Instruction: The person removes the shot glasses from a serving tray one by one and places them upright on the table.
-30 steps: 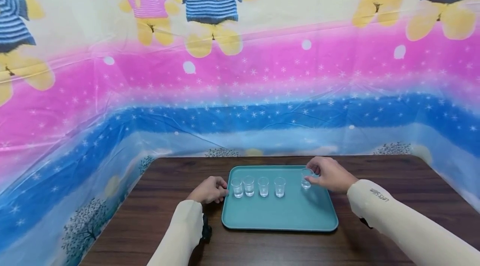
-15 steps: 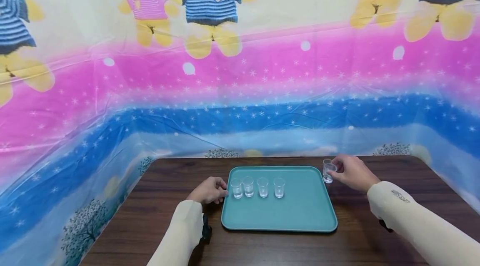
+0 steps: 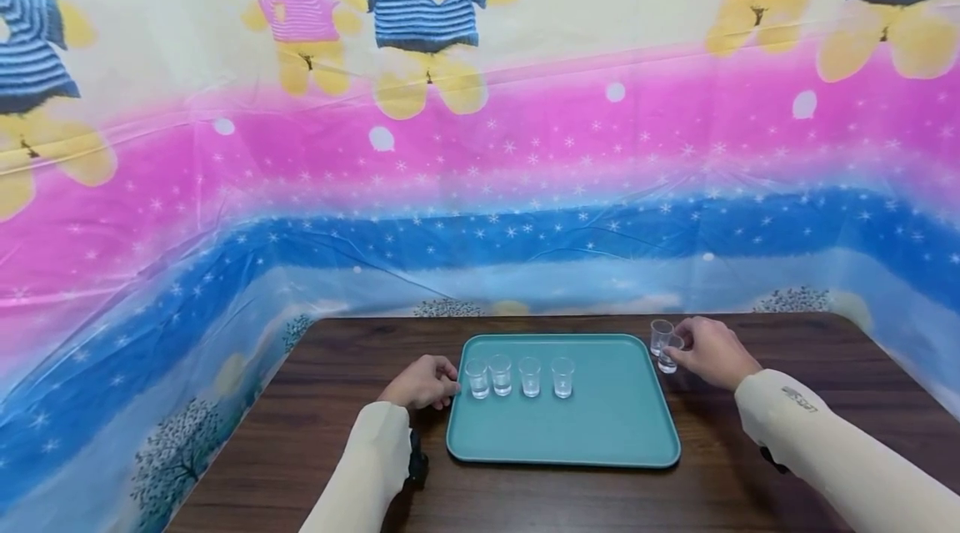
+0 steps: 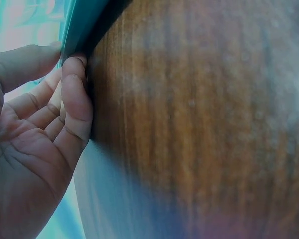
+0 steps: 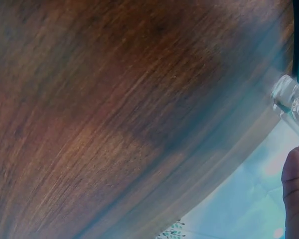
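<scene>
Small clear shot glasses, several of them, stand in a row on the left half of a green tray (image 3: 615, 424); the rightmost shot glass (image 3: 562, 379) is near the tray's middle. My left hand (image 3: 422, 383) pinches the tray's left rim, thumb above and fingertips at its underside, as the left wrist view shows. Beyond the tray's right edge, my right hand (image 3: 714, 354) holds another shot glass (image 3: 667, 359) between thumb and fingers, upright and low over the table. It overlaps a further shot glass (image 3: 660, 331) standing just behind it. In the right wrist view, fingers (image 5: 294, 179) show below a glass (image 5: 287, 94).
The dark wooden table (image 3: 570, 500) has rounded far corners. Right behind it hangs a printed cloth (image 3: 480, 233) with bears and snowflakes, wrapping round both sides.
My right hand has carried a shot glass from the tray's far right rightward over its edge, beside the glass standing there. My left hand has stayed at the tray's rim.
</scene>
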`<state>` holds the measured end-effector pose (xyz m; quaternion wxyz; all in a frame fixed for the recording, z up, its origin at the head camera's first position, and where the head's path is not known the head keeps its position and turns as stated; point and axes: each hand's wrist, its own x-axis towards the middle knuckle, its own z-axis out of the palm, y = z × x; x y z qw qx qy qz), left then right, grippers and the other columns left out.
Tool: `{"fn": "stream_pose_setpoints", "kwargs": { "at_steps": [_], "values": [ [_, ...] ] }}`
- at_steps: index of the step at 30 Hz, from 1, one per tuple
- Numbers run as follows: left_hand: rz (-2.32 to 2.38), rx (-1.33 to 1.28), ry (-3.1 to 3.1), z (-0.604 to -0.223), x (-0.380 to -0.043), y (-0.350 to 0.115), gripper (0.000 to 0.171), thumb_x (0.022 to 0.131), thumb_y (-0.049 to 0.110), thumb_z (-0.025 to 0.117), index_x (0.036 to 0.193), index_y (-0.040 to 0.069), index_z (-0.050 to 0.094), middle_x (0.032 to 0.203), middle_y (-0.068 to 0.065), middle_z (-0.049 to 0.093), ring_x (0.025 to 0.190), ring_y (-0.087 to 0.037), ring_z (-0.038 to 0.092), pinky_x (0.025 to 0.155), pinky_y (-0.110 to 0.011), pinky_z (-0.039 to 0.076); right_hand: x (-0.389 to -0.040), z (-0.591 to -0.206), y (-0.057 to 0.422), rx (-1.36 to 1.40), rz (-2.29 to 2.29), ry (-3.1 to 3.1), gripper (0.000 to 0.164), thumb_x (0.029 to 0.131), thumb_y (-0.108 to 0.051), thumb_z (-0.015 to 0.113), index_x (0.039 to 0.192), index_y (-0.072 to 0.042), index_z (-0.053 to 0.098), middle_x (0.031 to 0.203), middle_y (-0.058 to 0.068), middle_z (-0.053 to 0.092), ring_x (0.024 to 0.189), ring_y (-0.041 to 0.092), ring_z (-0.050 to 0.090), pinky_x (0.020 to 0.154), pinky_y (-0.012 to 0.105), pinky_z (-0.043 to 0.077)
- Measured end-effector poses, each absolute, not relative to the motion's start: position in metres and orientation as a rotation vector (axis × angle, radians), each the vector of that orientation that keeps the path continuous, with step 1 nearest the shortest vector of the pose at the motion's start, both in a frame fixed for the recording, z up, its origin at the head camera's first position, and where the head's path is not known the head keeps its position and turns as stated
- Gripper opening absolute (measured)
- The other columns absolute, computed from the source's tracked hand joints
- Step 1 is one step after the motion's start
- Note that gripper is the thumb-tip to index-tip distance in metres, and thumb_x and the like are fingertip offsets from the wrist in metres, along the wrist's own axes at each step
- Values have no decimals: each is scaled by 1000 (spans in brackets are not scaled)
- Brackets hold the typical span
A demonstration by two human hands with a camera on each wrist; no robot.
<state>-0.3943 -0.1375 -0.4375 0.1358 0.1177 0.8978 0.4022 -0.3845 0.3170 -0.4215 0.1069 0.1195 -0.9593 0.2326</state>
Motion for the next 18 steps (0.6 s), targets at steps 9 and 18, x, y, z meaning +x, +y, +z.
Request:
{"fn": "stream_pose_setpoints", "kwargs": {
  "at_steps": [9, 18],
  "values": [
    [1149, 328, 2604, -435, -393, -140, 11, 92, 6, 61, 101, 0, 58, 77, -9, 59, 65, -20, 58, 59, -33, 52, -383, -409, 304, 410, 677, -2748, 41, 83, -23, 73, 108, 7, 63, 93, 15, 62, 81, 27, 60, 66, 44, 50],
    [1134, 325, 2619, -437, -394, -138, 11, 92, 7, 61, 100, 0, 58, 80, -9, 58, 66, -19, 58, 59, -32, 51, -383, -412, 277, 578, 740, -2771, 40, 84, -21, 73, 114, 3, 61, 95, 9, 60, 83, 22, 58, 66, 39, 50]
  ]
}}
